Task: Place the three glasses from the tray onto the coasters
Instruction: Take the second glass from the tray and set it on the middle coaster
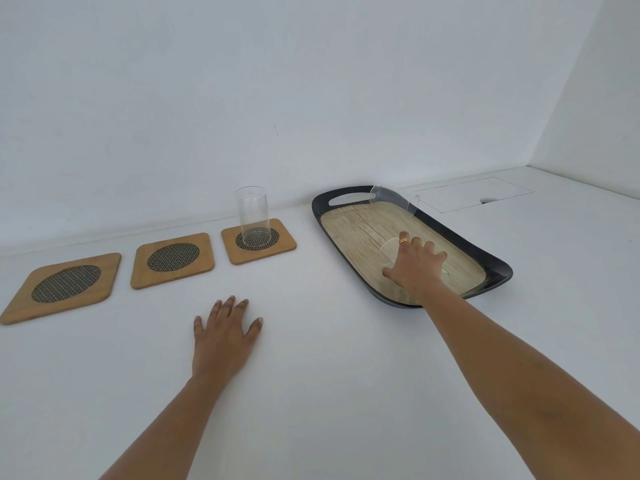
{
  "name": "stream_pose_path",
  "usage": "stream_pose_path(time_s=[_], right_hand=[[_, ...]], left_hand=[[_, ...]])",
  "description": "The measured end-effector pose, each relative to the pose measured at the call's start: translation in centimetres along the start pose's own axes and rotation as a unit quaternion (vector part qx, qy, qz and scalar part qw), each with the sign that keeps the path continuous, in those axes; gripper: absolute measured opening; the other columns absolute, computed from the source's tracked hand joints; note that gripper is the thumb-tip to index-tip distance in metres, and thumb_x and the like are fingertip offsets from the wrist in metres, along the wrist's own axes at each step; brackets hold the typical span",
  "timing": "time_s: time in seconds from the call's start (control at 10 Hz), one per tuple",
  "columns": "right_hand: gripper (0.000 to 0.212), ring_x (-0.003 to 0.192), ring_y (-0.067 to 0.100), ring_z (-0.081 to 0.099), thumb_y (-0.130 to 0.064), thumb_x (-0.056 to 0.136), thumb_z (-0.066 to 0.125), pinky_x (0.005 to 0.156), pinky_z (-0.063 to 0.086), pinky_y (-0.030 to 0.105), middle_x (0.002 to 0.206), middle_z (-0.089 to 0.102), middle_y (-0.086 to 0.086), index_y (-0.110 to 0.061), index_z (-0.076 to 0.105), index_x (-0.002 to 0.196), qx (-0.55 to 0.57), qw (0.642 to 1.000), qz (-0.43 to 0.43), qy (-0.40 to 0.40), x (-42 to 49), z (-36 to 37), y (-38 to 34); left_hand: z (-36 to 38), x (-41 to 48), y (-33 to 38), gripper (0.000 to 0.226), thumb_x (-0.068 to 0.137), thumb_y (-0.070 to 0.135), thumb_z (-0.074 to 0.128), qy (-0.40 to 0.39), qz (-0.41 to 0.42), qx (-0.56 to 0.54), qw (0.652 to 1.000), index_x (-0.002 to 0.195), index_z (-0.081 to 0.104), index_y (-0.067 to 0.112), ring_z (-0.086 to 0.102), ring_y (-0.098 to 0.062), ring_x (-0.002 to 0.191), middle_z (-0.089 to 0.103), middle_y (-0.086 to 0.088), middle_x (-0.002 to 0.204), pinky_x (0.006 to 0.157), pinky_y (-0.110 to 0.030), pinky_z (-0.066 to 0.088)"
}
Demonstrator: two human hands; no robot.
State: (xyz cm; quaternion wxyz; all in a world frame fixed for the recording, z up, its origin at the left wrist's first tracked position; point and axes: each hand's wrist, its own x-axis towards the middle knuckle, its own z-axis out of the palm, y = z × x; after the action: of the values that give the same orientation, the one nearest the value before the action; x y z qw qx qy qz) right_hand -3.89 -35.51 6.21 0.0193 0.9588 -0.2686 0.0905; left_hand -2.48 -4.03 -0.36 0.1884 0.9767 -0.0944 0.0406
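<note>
Three wooden coasters with dark mesh ovals lie in a row on the white counter. One clear glass [252, 216] stands upright on the right coaster [258, 241]. The middle coaster [172, 260] and the left coaster [64, 286] are bare. A dark-rimmed tray [497, 263] with a wood-grain floor lies to the right. A second glass [394, 203] lies on its side against the tray's far rim. My right hand [417, 263] reaches into the tray and closes over a third glass [387, 253], which lies on its side under my fingers. My left hand [223, 337] rests flat on the counter, fingers spread.
A white wall runs behind the counter, and a side wall closes it in at the far right. A rectangular flush panel [474, 194] with a small notch sits in the counter behind the tray.
</note>
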Motion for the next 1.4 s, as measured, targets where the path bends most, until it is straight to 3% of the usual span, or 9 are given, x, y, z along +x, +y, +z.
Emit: stream_pose_path(time_s=[0.1, 0.4, 0.6, 0.9, 1.0, 1.1, 1.2, 1.3, 1.4], right_hand=[[0.089, 0.117, 0.031, 0.045, -0.045, 0.075, 0.065, 0.095, 0.04, 0.047, 0.129, 0.047, 0.01, -0.013, 0.019, 0.144, 0.009, 1.0, 0.001, -0.01, 0.2, -0.5, -0.6], [0.084, 0.122, 0.031, 0.039, -0.044, 0.068, 0.073, 0.093, 0.038, 0.045, 0.132, 0.048, 0.006, -0.016, 0.035, 0.137, 0.07, 0.992, -0.054, 0.089, 0.7, -4.6, -3.9], [0.084, 0.122, 0.029, 0.042, -0.036, 0.067, 0.075, 0.087, 0.046, 0.038, 0.134, 0.044, 0.007, -0.021, 0.034, 0.139, 0.203, 0.971, -0.077, 0.098, 0.2, -6.5, -5.4], [0.078, 0.11, 0.026, 0.055, -0.057, 0.061, 0.075, 0.077, 0.044, 0.033, 0.113, 0.062, 0.004, -0.012, 0.05, 0.12, 0.352, 0.923, -0.007, 0.155, -1.4, -5.3, -6.8], [0.075, 0.094, 0.026, 0.063, -0.057, 0.062, 0.076, 0.077, 0.046, 0.033, 0.1, 0.06, 0.004, -0.007, 0.05, 0.111, 0.511, 0.852, 0.077, 0.083, -2.0, -4.8, -7.8], [0.065, 0.063, 0.018, 0.062, -0.052, 0.066, 0.076, 0.059, 0.048, 0.026, 0.097, 0.048, 0.0, -0.012, 0.042, 0.105, 0.685, 0.706, 0.168, -0.069, -2.6, -4.8, -8.7], [0.045, 0.08, 0.017, 0.055, -0.033, 0.073, 0.076, 0.055, 0.055, 0.028, 0.091, 0.045, 0.002, -0.009, 0.052, 0.102, 0.813, 0.512, 0.201, -0.191, -3.1, -4.8, -9.5], [0.028, 0.083, 0.021, 0.049, -0.023, 0.077, 0.072, 0.07, 0.057, 0.036, 0.092, 0.043, 0.01, -0.008, 0.052, 0.088, 0.868, 0.373, 0.218, -0.243, -3.9, -4.8, -10.3], [0.05, 0.079, 0.027, 0.055, -0.029, 0.073, 0.075, 0.067, 0.058, 0.036, 0.098, 0.046, 0.019, -0.003, 0.044, 0.101, 0.871, 0.314, 0.228, -0.3, -4.6, -4.4, -11.1]], left_hand=[[0.0, 0.0, 0.0, 0.054, 0.094, 0.046, 0.037, 0.0, 0.0, -0.001, 1.0, 0.143, 0.031, 0.024, 0.014, -0.017, 0.146, 0.023, 0.001, 0.156, 0.118, -0.048, 0.009], [0.0, -0.1, 0.0, 0.054, 0.094, 0.047, 0.036, -0.001, 0.0, 0.002, 1.0, 0.143, 0.031, 0.025, 0.013, -0.017, 0.146, 0.023, 0.002, 0.156, 0.118, -0.048, 0.009], [-0.2, -0.1, 0.1, 0.054, 0.094, 0.047, 0.036, -0.004, -0.001, 0.001, 1.0, 0.143, 0.03, 0.024, 0.012, -0.016, 0.146, 0.022, 0.002, 0.156, 0.118, -0.047, 0.008], [-0.3, -0.2, 0.2, 0.054, 0.095, 0.047, 0.035, -0.006, -0.001, 0.001, 1.0, 0.143, 0.029, 0.024, 0.011, -0.016, 0.146, 0.021, 0.002, 0.157, 0.118, -0.047, 0.007], [-0.2, -0.1, 0.2, 0.054, 0.094, 0.047, 0.034, -0.008, -0.003, 0.002, 1.0, 0.143, 0.029, 0.025, 0.011, -0.015, 0.146, 0.021, 0.002, 0.157, 0.118, -0.047, 0.007], [-0.2, -0.1, 0.1, 0.054, 0.094, 0.048, 0.034, -0.009, -0.002, 0.0, 1.0, 0.143, 0.028, 0.025, 0.011, -0.015, 0.146, 0.021, 0.003, 0.157, 0.118, -0.047, 0.006], [-0.2, -0.1, 0.0, 0.054, 0.094, 0.048, 0.034, -0.007, -0.002, 0.002, 1.0, 0.143, 0.029, 0.025, 0.011, -0.015, 0.146, 0.021, 0.002, 0.157, 0.118, -0.046, 0.007], [-0.2, -0.1, 0.1, 0.054, 0.094, 0.048, 0.034, -0.004, -0.001, 0.003, 1.0, 0.143, 0.029, 0.025, 0.011, -0.015, 0.146, 0.021, 0.003, 0.157, 0.118, -0.047, 0.007], [-0.1, -0.2, 0.1, 0.055, 0.094, 0.049, 0.033, 0.0, -0.003, 0.011, 1.0, 0.143, 0.029, 0.026, 0.012, -0.014, 0.146, 0.021, 0.003, 0.157, 0.118, -0.045, 0.008]])
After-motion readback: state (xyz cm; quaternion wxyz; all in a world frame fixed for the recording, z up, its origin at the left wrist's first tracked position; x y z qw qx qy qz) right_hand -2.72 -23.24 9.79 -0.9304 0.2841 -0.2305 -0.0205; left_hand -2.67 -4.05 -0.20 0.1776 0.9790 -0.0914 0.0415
